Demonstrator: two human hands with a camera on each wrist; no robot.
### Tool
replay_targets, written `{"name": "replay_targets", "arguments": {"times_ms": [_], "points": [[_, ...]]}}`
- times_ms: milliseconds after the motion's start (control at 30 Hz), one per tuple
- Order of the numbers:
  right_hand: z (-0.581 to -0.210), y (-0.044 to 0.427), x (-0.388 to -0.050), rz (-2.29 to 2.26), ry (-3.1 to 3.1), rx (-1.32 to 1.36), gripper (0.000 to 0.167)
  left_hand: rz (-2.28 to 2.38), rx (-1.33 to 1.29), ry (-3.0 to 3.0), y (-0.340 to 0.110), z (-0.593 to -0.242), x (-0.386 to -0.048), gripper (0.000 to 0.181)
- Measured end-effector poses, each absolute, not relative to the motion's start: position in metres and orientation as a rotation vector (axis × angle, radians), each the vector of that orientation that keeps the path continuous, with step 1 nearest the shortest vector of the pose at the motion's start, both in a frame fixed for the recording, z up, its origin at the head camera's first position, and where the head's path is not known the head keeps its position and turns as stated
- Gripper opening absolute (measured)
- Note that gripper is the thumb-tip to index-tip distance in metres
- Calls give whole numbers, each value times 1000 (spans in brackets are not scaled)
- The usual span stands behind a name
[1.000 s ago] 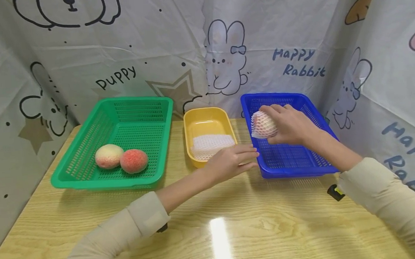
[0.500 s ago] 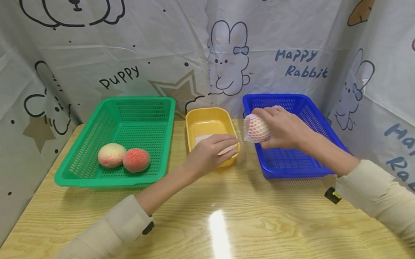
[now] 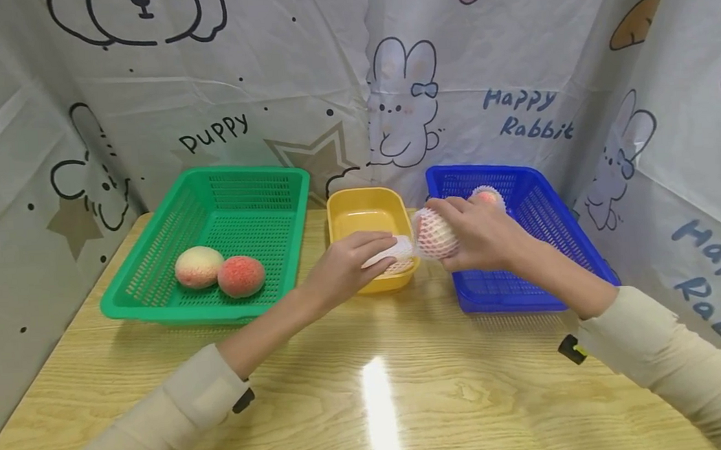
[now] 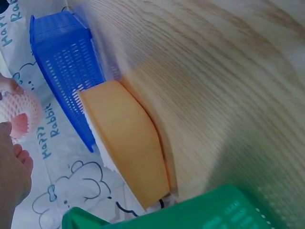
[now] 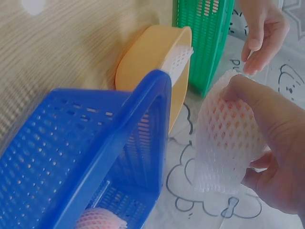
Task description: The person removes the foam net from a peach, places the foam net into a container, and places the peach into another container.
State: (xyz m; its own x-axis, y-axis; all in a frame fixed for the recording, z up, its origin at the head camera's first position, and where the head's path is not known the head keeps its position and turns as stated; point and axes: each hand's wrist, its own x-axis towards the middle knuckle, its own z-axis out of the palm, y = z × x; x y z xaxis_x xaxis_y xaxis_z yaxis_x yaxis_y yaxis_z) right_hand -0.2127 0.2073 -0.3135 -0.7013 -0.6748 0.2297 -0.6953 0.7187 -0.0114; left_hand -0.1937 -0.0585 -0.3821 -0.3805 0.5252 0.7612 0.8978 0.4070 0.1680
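My right hand (image 3: pixel 481 235) grips a peach in a white foam net (image 3: pixel 437 234) above the left rim of the blue basket (image 3: pixel 508 303). In the right wrist view the net's loose end extends past the fruit. My left hand (image 3: pixel 356 259) hovers over the yellow tray (image 3: pixel 366 200), its fingers a little bent and pointing at the netted peach. Nothing shows between those fingers in the right wrist view. White foam netting (image 5: pixel 177 62) lies in the tray, partly behind the left hand in the head view. Another netted peach (image 3: pixel 487 195) sits in the blue basket, partly hidden by my right hand.
A green basket (image 3: pixel 183 313) on the left holds two bare peaches (image 3: pixel 241 276), one redder and one paler (image 3: pixel 198 267). The wooden table (image 3: pixel 322 406) stretches in front. A printed curtain (image 3: pixel 301 70) hangs close behind the containers.
My right hand has carried the netted peach left and slightly down, from over the blue basket toward the tray. My left hand has drawn back left from the blue basket's edge to above the tray.
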Motion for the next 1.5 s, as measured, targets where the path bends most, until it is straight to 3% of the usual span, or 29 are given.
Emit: {"name": "replay_targets", "arguments": {"times_ms": [733, 1500], "points": [[-326, 167, -192, 208, -2692, 1238, 94, -750, -1125, -2099, -84, -387, -176, 37], [-350, 137, -177, 151, -2638, 1331, 91, -895, -1177, -2221, -88, -394, -165, 65]]}}
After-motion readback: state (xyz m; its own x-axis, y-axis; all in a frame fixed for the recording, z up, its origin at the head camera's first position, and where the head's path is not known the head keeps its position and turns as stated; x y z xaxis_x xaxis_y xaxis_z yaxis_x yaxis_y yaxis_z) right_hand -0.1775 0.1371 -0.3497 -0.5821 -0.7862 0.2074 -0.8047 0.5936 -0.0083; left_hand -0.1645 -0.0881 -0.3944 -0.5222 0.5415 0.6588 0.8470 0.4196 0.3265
